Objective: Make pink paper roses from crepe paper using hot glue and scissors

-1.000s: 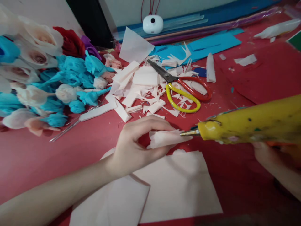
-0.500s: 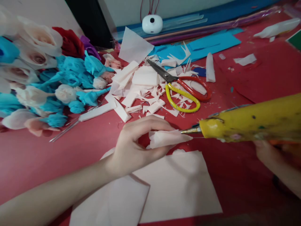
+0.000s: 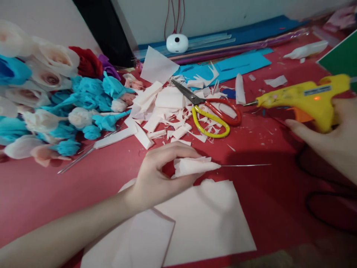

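Note:
My left hand [image 3: 160, 173] is closed around a pale pink paper flower [image 3: 192, 166], fingers above and thumb below. A thin wire stem [image 3: 245, 165] sticks out to the right from the flower's pointed base. At the right, my right hand [image 3: 331, 137] is at the handle of a yellow hot glue gun [image 3: 304, 95] with an orange trigger. My right thumb stretches out away from the handle, and the other fingers are mostly hidden behind it. The gun's metal nozzle points left, towards the scissors [image 3: 192, 96] with red and yellow handles.
Pale paper scraps [image 3: 170, 98] lie around the scissors. Finished paper flowers [image 3: 52, 80] crowd the left side, with metal tweezers [image 3: 76, 160] in front. Larger pale sheets [image 3: 209, 223] lie below my left hand. A black cord [image 3: 309, 204] loops at right; a white case [image 3: 177, 43] stands behind.
My right hand has drawn the glue gun away from the flower, up and to the right. The wire stem now shows fully. My left hand keeps its hold on the flower.

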Demonstrator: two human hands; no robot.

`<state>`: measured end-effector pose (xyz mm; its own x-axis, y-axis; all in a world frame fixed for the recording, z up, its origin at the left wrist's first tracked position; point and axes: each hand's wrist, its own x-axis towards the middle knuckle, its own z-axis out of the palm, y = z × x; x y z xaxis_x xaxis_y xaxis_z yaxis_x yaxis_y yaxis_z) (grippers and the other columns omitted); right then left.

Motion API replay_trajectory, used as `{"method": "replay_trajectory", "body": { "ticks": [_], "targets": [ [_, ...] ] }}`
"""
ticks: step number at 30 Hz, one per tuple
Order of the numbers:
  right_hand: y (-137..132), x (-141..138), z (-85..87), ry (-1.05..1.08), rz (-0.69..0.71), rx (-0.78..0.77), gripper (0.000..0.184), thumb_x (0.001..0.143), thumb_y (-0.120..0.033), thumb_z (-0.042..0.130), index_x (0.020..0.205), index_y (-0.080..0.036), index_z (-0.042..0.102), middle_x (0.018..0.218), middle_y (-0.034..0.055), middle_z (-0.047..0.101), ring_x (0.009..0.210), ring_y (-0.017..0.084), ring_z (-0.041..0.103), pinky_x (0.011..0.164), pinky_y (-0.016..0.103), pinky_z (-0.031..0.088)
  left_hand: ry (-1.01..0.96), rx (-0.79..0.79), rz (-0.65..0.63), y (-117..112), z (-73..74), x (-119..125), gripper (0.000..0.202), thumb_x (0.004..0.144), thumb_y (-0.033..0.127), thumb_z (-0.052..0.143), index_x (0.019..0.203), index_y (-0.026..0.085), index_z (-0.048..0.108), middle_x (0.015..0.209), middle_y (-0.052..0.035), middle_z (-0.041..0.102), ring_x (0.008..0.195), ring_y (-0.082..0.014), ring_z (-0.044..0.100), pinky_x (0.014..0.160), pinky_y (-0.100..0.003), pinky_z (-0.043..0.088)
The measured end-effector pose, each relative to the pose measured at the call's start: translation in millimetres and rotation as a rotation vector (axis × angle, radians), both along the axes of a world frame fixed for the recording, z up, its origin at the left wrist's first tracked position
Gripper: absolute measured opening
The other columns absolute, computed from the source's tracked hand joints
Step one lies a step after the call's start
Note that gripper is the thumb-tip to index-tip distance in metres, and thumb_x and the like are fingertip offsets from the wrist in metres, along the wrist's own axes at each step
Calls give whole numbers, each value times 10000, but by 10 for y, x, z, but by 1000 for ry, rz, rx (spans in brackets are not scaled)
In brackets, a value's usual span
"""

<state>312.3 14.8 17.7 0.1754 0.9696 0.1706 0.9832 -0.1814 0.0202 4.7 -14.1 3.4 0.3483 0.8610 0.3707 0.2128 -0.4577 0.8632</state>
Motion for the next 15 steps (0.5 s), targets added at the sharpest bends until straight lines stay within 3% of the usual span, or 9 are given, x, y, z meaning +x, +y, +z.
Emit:
{"method": "replay_trajectory", "body": {
  "ticks": [2,5,10,12,15],
  "targets": [
    [96,-34,4,-40,-54,-61,377,759,-511,539,770,-135,565,955,139,582,949,284,548,544,357,350,14,-17,20,-9,-1,3,214,671,58,652,847,175,622,810,-20,691,746,-123,643,651,-204,527],
    [151,-17,-59,-62,-85,-170,308,743,-356,635,928,-122,556,935,136,593,933,301,557,621,344,416,10,-31,29,-16,12,8,210,669,52,649,842,170,625,819,-20,690,756,-114,642,661,-189,521],
    [106,9,-58,-147,-61,-182,474,756,-536,552,1006,-134,561,1007,156,574,925,324,549,671,383,451,-22,-54,0,-16,22,0,206,678,51,636,849,165,624,823,-27,686,752,-115,639,643,-185,515],
    [33,-63,24,-208,-8,-68,545,749,-562,539,1040,-101,559,1009,185,569,942,352,527,691,420,454,-32,-53,-15,-18,9,-10,217,680,55,637,864,169,621,831,-26,684,753,-115,638,636,-183,512],
    [-155,-294,192,-117,239,278,411,794,-409,552,1043,-82,567,996,166,582,978,314,518,804,408,440,-49,-46,-25,-19,-14,-26,240,680,65,647,890,177,617,845,-23,682,764,-119,638,642,-187,511]
  ]
}}
